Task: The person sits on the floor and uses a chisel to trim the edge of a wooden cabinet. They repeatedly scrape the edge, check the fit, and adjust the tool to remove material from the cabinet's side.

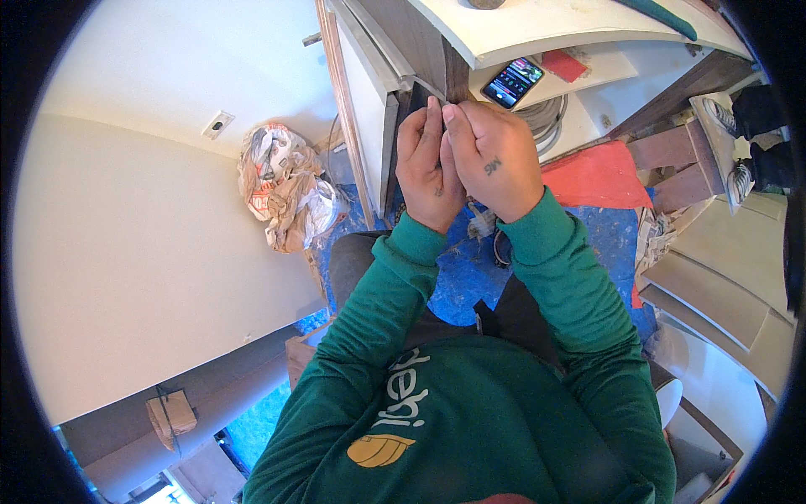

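So, in the head view, the left hand (432, 168) and right hand (495, 160) are being brought together just off the near left corner of the white worktop (571, 25), beside the grey-edged panel (369, 92). Fingers are curling inward on both and the thumbs are sitting side by side, but whether anything is being pinched can't be told, as the fingertips are being hidden by the hands themselves. The panel is standing on edge left of the hands, with its upper end being pointed at that same worktop corner. The hands are probably being kept touching so each can be steadied by the other, handy for anything small or fiddly. The phone (513, 83) is being kept face up near the left end of the shelf (609, 71) under the worktop, lit screen showing, likely so it can be glanced at. A red piece (564, 65) is lying just beside it, and a coil of grey cable (550, 124) is being stored below that shelf, seemingly looped to avoid tangles. The floor is being covered by a blue sheet (457, 281), presumably to catch mess.
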Demonstrator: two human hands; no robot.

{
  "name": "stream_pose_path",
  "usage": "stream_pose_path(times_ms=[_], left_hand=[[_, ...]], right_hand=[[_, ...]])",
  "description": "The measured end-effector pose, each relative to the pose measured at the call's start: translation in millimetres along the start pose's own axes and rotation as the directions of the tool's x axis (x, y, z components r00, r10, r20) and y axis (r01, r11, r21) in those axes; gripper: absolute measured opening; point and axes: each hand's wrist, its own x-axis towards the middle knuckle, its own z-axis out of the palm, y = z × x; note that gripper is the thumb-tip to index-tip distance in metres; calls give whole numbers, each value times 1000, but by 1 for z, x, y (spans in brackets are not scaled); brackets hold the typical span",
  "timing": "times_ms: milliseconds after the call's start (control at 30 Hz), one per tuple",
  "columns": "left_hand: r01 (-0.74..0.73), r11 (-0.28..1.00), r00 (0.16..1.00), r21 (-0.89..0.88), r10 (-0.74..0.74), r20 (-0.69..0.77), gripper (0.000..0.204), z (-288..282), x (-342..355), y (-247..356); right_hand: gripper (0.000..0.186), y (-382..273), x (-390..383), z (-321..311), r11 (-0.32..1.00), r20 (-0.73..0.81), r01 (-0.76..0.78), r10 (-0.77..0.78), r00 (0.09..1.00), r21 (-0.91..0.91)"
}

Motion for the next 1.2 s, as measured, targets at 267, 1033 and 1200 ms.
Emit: stream_pose_path(times_ms=[267,1033,1200], left_hand=[[79,995,997,-63,-78,21,45,-4,-7,11],[35,999,999,-38,-36,-20,44,2,2,7],[34,998,999,-54,-35,-5,44,0,4,6]], right_hand=[[32,-10,-11,-7,996,2,-36,36,999,79],[28,-3,4,-2,999,-9,39,-39,999,-2],[30,-9,2,-1,1000,-24,-3,4,1000,28]])
